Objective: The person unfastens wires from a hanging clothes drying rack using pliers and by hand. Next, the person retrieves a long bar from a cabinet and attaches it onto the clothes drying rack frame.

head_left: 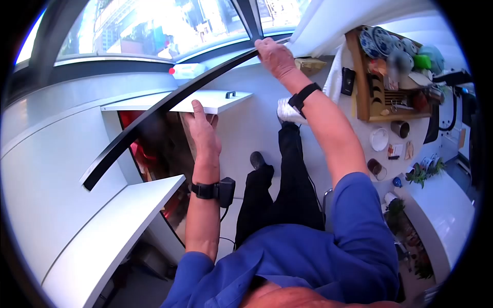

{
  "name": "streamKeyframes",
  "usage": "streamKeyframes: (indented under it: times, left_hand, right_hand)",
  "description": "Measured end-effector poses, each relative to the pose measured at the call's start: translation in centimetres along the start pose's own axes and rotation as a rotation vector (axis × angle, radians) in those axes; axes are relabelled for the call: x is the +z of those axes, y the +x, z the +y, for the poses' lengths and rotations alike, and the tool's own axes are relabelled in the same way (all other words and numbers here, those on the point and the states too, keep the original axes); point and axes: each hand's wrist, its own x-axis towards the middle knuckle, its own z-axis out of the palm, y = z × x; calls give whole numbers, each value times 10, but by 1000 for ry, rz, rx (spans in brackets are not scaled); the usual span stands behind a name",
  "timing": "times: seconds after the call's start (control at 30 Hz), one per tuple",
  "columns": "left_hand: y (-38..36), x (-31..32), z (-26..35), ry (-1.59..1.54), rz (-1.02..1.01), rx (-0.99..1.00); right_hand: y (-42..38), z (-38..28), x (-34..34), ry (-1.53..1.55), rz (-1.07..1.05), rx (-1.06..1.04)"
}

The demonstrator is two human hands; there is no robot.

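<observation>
My right hand (275, 57) is closed around the upper end of a long black bar (177, 95), held near the window. The bar slants down to the left, and its lower end hangs over the white cabinet front. My left hand (203, 131) is at the edge of an open white cabinet door (215, 100); the thumb lies over the edge and the fingers curl beneath it, partly hidden. A small dark handle (230, 94) sits on this door. Behind it, the cabinet's dark inside (164, 141) shows something red.
A second white panel (118, 236) juts out at lower left. A clear plastic jug with a red cap (188, 71) stands by the window. At right, a wooden tray (363, 92) holds dishes, beside cups and a white bowl (379, 138). Potted plants (429, 172) stand further right.
</observation>
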Motion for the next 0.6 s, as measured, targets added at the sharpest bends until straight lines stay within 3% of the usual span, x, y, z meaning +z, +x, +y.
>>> streamKeyframes:
  times: [0.1,0.23,0.4,0.5,0.6]
  left_hand:
    - [-5,-15,-7,-233,-225,-69]
    - [-18,-18,-13,-314,-426,-122]
    - [-45,-26,-9,-225,-453,-203]
    - [-94,-48,1,-190,-467,-110]
    - [-155,-80,16,138,-558,392]
  right_hand:
    - [-4,-33,-36,45,38,11]
    - [-26,-75,-76,133,99,116]
    - [-71,-115,-120,101,179,152]
    - [-100,-143,-144,69,187,189]
    - [-131,-172,-168,73,225,204]
